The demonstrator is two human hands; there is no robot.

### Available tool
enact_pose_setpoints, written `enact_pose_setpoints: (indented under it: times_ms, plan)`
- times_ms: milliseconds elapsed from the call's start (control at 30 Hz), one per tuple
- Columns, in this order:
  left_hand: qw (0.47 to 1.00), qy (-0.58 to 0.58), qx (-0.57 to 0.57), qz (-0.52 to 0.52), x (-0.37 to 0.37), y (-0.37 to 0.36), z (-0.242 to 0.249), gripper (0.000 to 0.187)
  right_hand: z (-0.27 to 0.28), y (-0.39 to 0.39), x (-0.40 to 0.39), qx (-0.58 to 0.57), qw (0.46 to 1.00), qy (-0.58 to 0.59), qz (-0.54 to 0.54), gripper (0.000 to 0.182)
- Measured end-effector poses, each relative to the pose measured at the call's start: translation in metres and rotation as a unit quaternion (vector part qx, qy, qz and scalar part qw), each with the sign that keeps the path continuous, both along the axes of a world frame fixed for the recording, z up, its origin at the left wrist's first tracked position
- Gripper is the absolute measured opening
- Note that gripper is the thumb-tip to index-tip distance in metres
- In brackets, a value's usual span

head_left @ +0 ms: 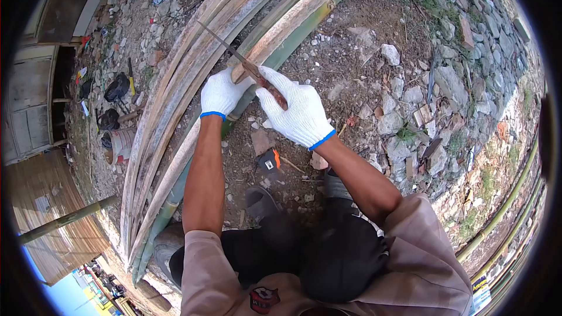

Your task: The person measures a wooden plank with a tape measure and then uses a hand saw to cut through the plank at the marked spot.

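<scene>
My right hand (298,108), in a white knitted glove with a blue cuff, is closed round the brown handle of a long thin blade (225,45). The blade points up and to the left over the bamboo. My left hand (225,95), gloved the same way, is closed round a split bamboo strip (295,16), whose pale inner side shows. The blade's base lies across a light cut piece of bamboo (239,74) beside my left fingers. My left fingertips are partly hidden behind the bamboo. Green bamboo (295,41) runs just below the strip.
Several long bamboo strips (170,90) curve along the left. Rubble and stones (451,85) cover the ground at the right. An orange and black object (270,161) lies below my hands, near a grey shoe (260,203). A white bucket (121,143) stands at the left.
</scene>
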State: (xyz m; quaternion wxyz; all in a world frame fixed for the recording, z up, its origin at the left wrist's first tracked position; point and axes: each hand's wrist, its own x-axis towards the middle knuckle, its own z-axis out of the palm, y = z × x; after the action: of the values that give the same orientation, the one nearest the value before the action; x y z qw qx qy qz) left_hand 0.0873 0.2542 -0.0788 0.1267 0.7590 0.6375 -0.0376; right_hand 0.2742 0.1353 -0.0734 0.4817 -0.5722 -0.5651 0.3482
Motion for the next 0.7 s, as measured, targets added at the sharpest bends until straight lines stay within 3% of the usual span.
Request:
enact_pose_setpoints:
  times_ms: [100, 133, 167, 233, 333, 367, 433, 600, 633, 700]
  plan:
    - [1.000, -0.002, -0.024, 0.012, 0.004, 0.000, 0.005, 0.064, 0.015, -0.066, 0.034, -0.019, 0.999, -0.032, 0.018, 0.054]
    - [0.999, -0.006, -0.045, 0.020, 0.007, 0.001, 0.010, 0.064, 0.008, -0.093, 0.044, -0.028, 0.999, 0.013, 0.012, 0.055]
    - [0.998, -0.006, -0.047, 0.028, 0.004, 0.002, 0.004, 0.064, 0.005, -0.108, 0.051, 0.012, 1.000, -0.015, -0.005, 0.055]
    - [1.000, -0.006, 0.009, 0.020, 0.001, -0.004, -0.007, 0.063, 0.014, -0.099, 0.049, -0.073, 0.997, 0.020, 0.007, 0.055]
    - [1.000, 0.001, 0.004, 0.016, 0.009, -0.007, -0.003, 0.060, 0.001, -0.024, 0.016, -0.009, 1.000, 0.021, -0.010, 0.045]
    - [1.000, 0.016, 0.011, 0.017, 0.009, -0.011, 0.002, 0.059, -0.008, 0.005, 0.003, 0.040, 0.998, -0.046, -0.018, 0.044]
    - [1.000, 0.012, 0.002, 0.023, 0.004, -0.014, 0.001, 0.058, -0.001, 0.016, -0.007, 0.009, 0.999, -0.032, -0.007, 0.045]
    - [1.000, 0.003, -0.026, 0.008, 0.004, -0.003, 0.000, 0.062, 0.017, -0.098, 0.049, -0.053, 0.998, 0.015, 0.012, 0.057]
    - [0.999, -0.004, -0.043, 0.005, 0.005, -0.003, 0.000, 0.063, 0.016, -0.111, 0.056, 0.011, 1.000, -0.016, -0.007, 0.058]
    - [1.000, 0.006, -0.015, -0.003, 0.004, -0.009, -0.002, 0.065, 0.027, -0.114, 0.063, -0.079, 0.997, -0.007, 0.012, 0.057]
